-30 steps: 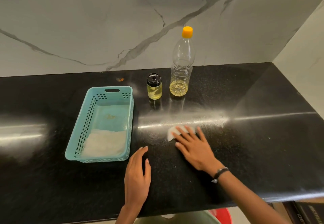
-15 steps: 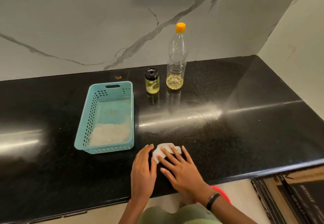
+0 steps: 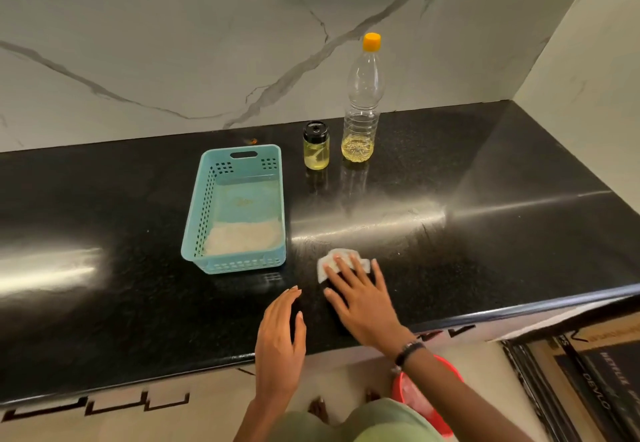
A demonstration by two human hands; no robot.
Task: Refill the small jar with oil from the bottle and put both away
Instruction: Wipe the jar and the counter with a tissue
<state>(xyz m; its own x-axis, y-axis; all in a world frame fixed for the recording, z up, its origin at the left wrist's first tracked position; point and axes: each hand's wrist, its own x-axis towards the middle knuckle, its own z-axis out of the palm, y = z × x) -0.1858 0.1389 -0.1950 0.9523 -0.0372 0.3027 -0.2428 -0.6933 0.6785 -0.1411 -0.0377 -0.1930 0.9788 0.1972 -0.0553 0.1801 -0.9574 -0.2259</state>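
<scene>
small jar [image 3: 316, 145], black lid on, yellow oil inside, is stood upright at the back of the black table [image 3: 485, 234], just left of the bottle [image 3: 362, 102]; bottle is capped orange, oil only at its base. Neither is held. White cloth [image 3: 330, 263] is pressed flat to the table under the straight fingers of the right hand [image 3: 360, 299], grip open. Left hand [image 3: 280, 337] is laid flat near the front edge, grip open, nothing held. Teal basket [image 3: 239, 263] is set left of the cloth
</scene>
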